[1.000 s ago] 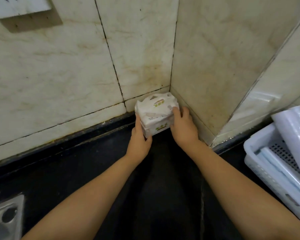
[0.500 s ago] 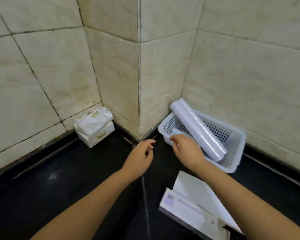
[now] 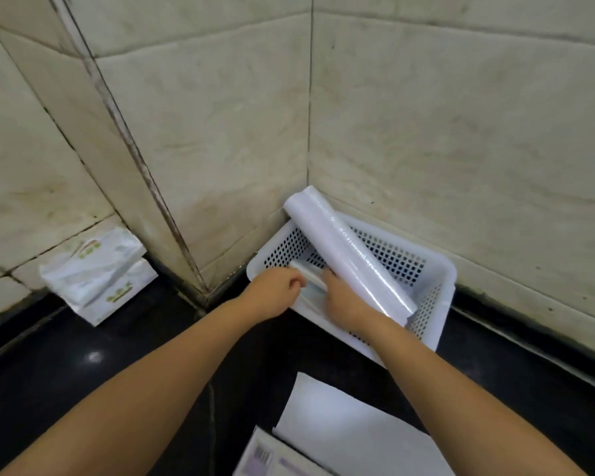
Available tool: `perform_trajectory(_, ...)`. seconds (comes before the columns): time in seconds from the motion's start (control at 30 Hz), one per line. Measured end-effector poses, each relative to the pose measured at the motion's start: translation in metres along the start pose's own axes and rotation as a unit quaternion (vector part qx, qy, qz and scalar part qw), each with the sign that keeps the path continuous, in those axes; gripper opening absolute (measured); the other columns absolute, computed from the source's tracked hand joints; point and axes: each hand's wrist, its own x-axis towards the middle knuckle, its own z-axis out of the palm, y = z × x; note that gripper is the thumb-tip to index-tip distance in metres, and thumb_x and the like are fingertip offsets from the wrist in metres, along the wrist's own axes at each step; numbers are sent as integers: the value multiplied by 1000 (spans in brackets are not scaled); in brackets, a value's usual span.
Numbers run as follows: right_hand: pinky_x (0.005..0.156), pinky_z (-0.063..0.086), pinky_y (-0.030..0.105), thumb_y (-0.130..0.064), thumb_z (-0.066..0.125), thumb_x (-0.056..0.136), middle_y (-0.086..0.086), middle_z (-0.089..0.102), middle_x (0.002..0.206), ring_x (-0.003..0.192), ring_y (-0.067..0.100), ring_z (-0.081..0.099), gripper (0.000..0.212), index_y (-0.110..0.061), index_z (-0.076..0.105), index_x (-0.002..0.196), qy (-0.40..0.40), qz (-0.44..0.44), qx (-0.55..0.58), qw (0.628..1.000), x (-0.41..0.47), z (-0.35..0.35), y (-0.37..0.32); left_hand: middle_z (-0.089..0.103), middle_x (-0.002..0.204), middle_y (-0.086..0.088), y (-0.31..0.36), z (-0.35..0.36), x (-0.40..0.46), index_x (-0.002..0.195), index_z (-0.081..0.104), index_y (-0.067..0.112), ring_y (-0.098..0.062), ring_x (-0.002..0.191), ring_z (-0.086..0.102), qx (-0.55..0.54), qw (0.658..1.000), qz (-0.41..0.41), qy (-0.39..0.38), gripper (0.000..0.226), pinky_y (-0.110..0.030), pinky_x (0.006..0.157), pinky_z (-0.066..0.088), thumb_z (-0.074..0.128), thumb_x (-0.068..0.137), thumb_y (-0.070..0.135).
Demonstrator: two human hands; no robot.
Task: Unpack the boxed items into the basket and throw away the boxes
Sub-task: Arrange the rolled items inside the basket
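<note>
A white perforated basket (image 3: pixel 437 273) sits in the wall corner on the dark counter. A long roll of clear wrap (image 3: pixel 347 250) lies slanted across it, one end sticking over the far rim. A smaller flat white item (image 3: pixel 308 271) lies in the basket's near-left end. My left hand (image 3: pixel 272 293) has its fingers curled at the end of that item and my right hand (image 3: pixel 344 297) grips its side, under the roll. An opened white box (image 3: pixel 351 438) lies flat on the counter near me, its printed flap at the bottom edge.
Two stacked white tissue packs (image 3: pixel 97 273) with green print rest against the wall at the left. Tiled walls close in behind the basket. A dark counter (image 3: pixel 83 379) spreads at the lower left.
I let go of the tissue packs at the left wall and turned right. Both hands moved to the basket and closed on the small white item at its near end.
</note>
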Motion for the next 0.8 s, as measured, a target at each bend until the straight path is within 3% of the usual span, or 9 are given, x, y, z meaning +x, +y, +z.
perform_trajectory(0.1,110,32,42,-10,41,92,16,34,148,130,31,40,57,-6,21,145,17,-20,-71,997,10,12,10,68,116,-8,-7,0,25,108,67,10,-21,102,60,5,1000,-15,0,30,-28,86,46,41,94,10)
perform_trajectory(0.2,108,35,47,-13,45,91,19,38,144,127,36,43,57,-5,23,143,11,33,-96,995,17,16,13,64,124,-8,-10,3,50,115,65,13,-24,110,58,66,995,-18,-69,31,-34,95,46,44,93,9)
perform_trajectory(0.3,108,37,45,-16,52,91,19,48,135,120,35,49,52,-4,31,136,38,25,-237,970,23,18,16,62,125,-9,-12,11,68,118,63,15,-26,110,58,133,979,-11,-155,34,-39,98,46,43,92,6)
perform_trajectory(0.4,89,50,39,-7,55,88,14,60,117,100,30,61,40,-8,43,126,54,19,-192,980,26,15,20,59,129,-10,-14,16,79,124,57,17,-27,112,56,151,973,19,-172,40,-40,98,45,39,92,4)
perform_trajectory(0.5,76,51,37,1,49,88,14,65,106,90,30,65,29,-6,51,115,68,12,-127,990,24,4,20,53,138,-8,-19,19,91,131,52,18,-26,121,51,150,969,41,-193,45,-42,103,42,41,91,1)
perform_trajectory(0.57,76,51,37,4,45,87,17,67,102,91,34,64,29,-6,55,112,72,18,-48,996,19,-9,20,54,135,-7,-24,18,98,123,57,19,-27,118,54,121,974,32,-191,41,-45,99,46,43,89,3)
perform_trajectory(0.67,77,53,37,5,40,86,17,68,101,92,33,63,40,-10,59,118,81,14,38,996,9,-31,24,62,120,-5,-29,15,104,104,64,17,-25,108,58,85,984,38,-150,35,-37,95,47,43,83,-2)
perform_trajectory(0.8,74,53,39,9,40,83,15,68,96,84,32,62,53,-16,52,128,87,1,13,996,-3,-39,27,52,109,-7,-27,18,103,107,53,16,-28,97,55,148,963,69,-212,33,-44,88,50,47,80,0)
